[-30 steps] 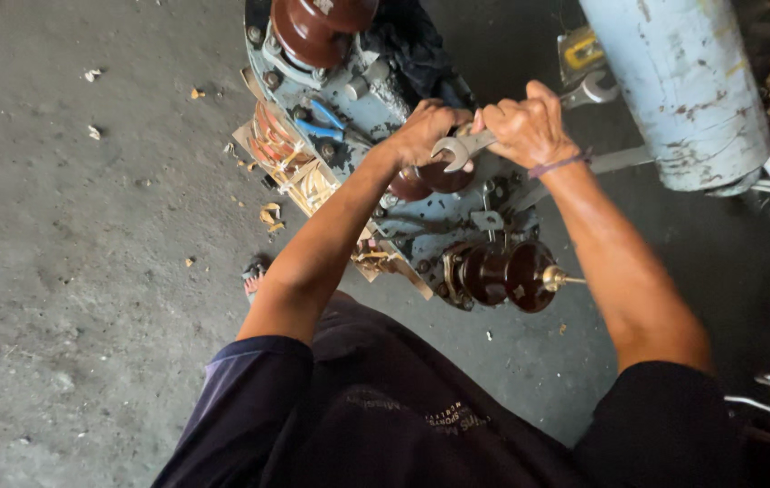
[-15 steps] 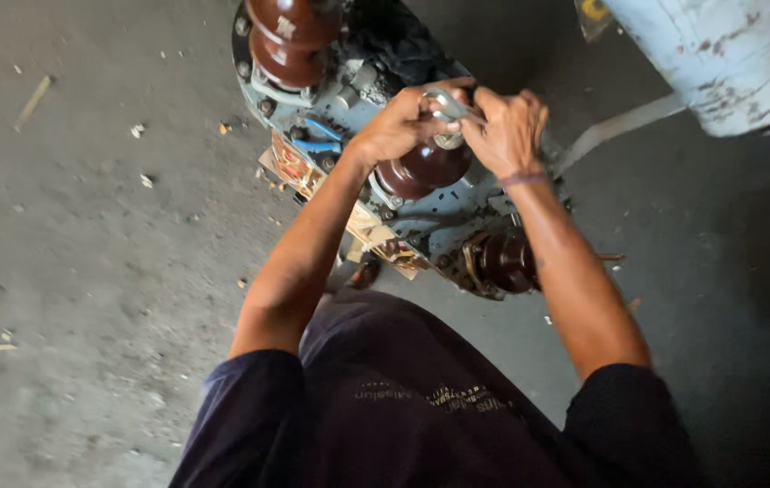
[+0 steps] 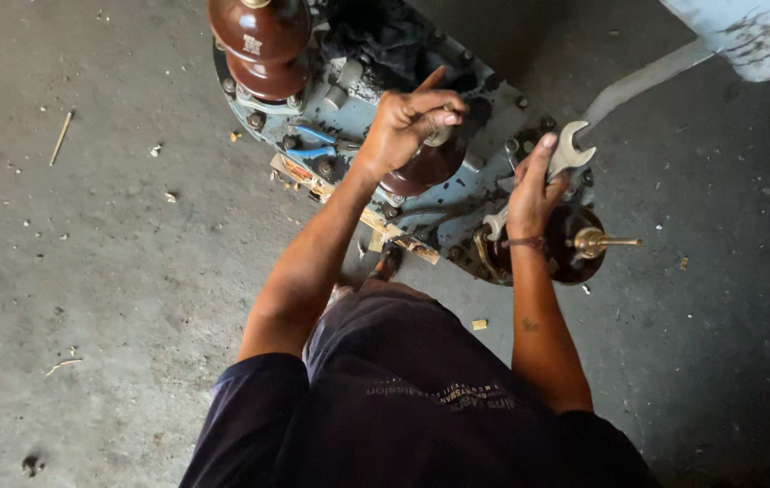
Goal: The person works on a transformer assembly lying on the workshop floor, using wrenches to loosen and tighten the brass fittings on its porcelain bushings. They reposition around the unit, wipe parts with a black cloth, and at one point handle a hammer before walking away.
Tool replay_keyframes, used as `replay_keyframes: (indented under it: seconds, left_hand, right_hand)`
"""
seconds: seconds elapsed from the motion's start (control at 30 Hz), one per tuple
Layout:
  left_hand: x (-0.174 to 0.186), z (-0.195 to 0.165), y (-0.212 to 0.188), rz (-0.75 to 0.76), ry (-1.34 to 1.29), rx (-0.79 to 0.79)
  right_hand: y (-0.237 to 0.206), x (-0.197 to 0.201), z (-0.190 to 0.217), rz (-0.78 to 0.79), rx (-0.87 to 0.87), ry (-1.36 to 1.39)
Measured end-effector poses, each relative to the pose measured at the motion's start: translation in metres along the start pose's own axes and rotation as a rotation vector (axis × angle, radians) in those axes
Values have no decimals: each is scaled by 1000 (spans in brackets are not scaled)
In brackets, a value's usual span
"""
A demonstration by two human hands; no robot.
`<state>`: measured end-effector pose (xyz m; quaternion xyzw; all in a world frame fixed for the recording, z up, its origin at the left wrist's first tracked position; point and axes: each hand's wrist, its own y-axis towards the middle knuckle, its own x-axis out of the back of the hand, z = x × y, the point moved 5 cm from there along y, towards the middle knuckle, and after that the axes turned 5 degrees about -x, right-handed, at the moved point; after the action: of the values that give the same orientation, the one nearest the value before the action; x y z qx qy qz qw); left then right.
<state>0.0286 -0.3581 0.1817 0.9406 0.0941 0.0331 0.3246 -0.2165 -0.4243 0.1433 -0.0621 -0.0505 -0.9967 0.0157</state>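
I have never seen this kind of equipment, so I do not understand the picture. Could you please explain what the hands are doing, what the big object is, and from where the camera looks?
The camera sits on the person's head and looks straight down, so you see their own arms and dark shirt at the bottom.

On the concrete floor lies a grey-blue metal cover with bolts around its edge. Three dark brown, glossy ribbed insulators stand on it: one at the top, one in the middle, and one on the right with a brass stud.

The left hand is on top of the middle insulator, its grip closed around a small metal part there. The right hand holds a silver open-ended wrench, lifted off the cover.

A pale cylinder shows at the upper right. Small scraps are scattered on the floor.
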Motion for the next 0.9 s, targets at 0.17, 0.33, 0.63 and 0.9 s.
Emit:
replay_keyframes:
  seconds: [0.17, 0.33, 0.63, 0.9]
  left_hand:
    - [-11, -13, -7, -205, 56, 51]
    - [-14, -23, -8, -229, 60, 64]
    - [-10, -26, -7, -199, 102, 68]
    - [-5, -32, -16, -169, 382, 99]
  right_hand:
    - [-12, 5, -4, 3, -26, -26]
    - [-16, 9, -5, 12, -67, -86]
    - [-12, -9, -7, 100, -69, -49]
    - [23, -74, 92, 497, 575, -564]
